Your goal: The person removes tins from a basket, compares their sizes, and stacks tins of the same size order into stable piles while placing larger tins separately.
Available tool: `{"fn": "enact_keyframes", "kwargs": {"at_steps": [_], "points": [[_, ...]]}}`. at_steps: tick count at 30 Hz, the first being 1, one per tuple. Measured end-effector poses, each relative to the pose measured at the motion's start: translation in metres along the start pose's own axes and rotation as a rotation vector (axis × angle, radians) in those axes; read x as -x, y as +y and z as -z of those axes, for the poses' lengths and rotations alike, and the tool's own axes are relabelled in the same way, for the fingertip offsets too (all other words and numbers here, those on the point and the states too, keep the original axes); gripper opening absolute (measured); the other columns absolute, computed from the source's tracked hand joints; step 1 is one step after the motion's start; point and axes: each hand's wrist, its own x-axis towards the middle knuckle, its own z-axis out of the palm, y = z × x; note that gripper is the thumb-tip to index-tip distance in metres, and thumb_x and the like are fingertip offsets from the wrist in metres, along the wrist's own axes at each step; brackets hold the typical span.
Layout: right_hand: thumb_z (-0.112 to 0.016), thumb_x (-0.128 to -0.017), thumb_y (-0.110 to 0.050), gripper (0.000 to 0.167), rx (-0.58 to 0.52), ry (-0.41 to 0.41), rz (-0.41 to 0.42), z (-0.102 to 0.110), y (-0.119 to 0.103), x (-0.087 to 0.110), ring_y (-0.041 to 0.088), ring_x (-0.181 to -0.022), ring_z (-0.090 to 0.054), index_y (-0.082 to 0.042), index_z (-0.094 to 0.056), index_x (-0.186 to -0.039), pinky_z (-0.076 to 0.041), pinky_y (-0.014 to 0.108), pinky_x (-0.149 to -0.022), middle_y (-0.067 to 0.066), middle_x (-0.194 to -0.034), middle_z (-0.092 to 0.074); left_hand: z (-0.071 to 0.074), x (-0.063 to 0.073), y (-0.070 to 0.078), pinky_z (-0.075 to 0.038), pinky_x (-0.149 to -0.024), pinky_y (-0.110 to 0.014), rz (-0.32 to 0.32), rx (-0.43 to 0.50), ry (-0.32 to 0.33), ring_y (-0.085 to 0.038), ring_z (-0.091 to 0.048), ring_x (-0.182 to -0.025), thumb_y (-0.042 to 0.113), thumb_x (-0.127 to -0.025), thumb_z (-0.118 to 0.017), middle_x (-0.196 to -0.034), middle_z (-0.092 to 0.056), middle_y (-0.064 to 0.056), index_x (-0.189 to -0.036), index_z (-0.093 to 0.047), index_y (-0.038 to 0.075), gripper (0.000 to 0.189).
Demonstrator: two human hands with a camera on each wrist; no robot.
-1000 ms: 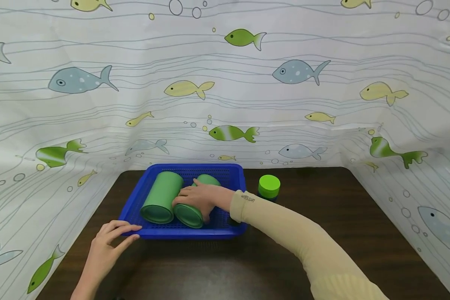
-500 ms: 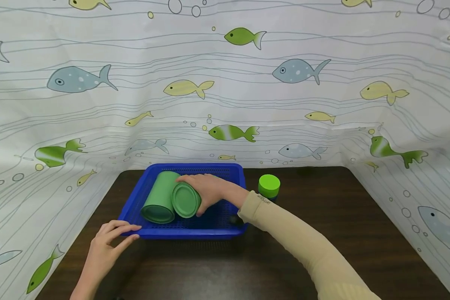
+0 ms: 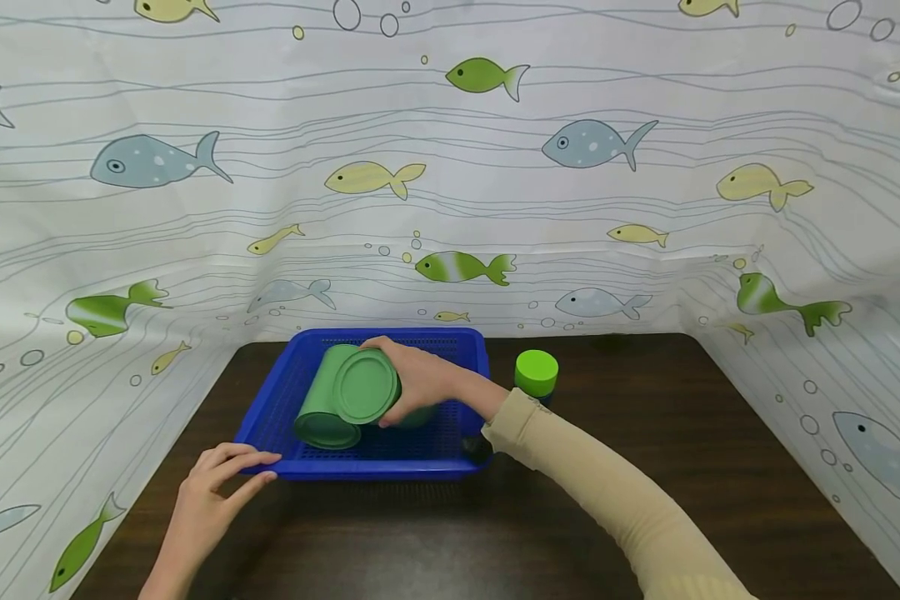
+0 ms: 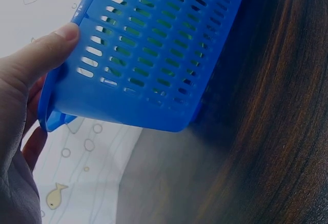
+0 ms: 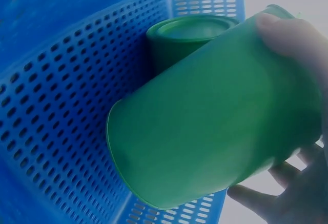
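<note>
A blue plastic basket with slotted walls stands on the dark table. My left hand pinches its rim at the near left corner; in the left wrist view the thumb lies on the outer side and fingers show behind the rim. Inside, my right hand grips a green can, raised and tilted, with one end facing the head camera. In the right wrist view the can's smooth body fills the middle, the thumb near its upper end. A second green can lies on the basket floor, partly hidden behind the held one.
Right of the basket stands a container with a lime-green lid, its dark lower part partly covered by the right sleeve. A small black object shows at the basket's near right corner. A fish-patterned sheet encloses the table's back and sides.
My right hand has lifted the right-hand green can from lying in the basket and tipped it up, end toward the head camera. The other can has shifted slightly right. My left hand stays put.
</note>
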Motion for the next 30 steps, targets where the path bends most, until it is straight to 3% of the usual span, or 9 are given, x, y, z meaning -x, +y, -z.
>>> {"fn": "enact_keyframes", "kwargs": {"at_steps": [6, 15, 23, 30], "points": [[-0.09, -0.07, -0.027, 0.113, -0.137, 0.047, -0.022, 0.005, -0.007, 0.004, 0.02, -0.128, -0.054, -0.018, -0.018, -0.157, -0.049, 0.031, -0.102, 0.005, -0.143, -0.05, 0.001, 0.0, 0.0, -0.03, -0.088, -0.005, 0.002, -0.002, -0.002, 0.008, -0.044, -0.098, -0.011, -0.059, -0.085, -0.092, -0.064, 0.006, -0.094, -0.079, 0.017, 0.045], [-0.089, -0.07, -0.023, 0.103, -0.273, 0.086, -0.036, 0.004, -0.013, 0.008, 0.017, -0.125, -0.054, -0.019, -0.027, -0.152, -0.05, 0.029, -0.099, 0.004, -0.142, -0.048, 0.0, 0.001, 0.001, -0.029, -0.089, -0.005, 0.03, -0.015, -0.017, 0.01, -0.043, -0.099, -0.011, -0.06, -0.085, -0.092, -0.063, 0.008, -0.093, -0.079, 0.017, 0.044], [-0.088, -0.073, -0.025, 0.103, -0.293, 0.098, -0.129, 0.01, -0.02, 0.014, 0.019, -0.123, -0.058, -0.024, -0.023, -0.153, -0.052, 0.032, -0.095, 0.005, -0.14, -0.053, 0.0, 0.001, 0.0, -0.029, -0.089, -0.004, 0.036, -0.021, -0.023, 0.01, -0.043, -0.099, -0.012, -0.06, -0.085, -0.092, -0.063, 0.009, -0.093, -0.079, 0.017, 0.044], [-0.087, -0.073, -0.026, 0.105, -0.282, 0.079, -0.148, 0.017, -0.027, 0.022, 0.017, -0.124, -0.058, -0.03, -0.021, -0.155, -0.051, 0.032, -0.095, 0.003, -0.14, -0.054, 0.0, 0.0, 0.0, -0.029, -0.088, -0.004, 0.037, -0.032, -0.026, 0.01, -0.043, -0.098, -0.011, -0.06, -0.085, -0.092, -0.063, 0.008, -0.093, -0.079, 0.016, 0.044]]}}
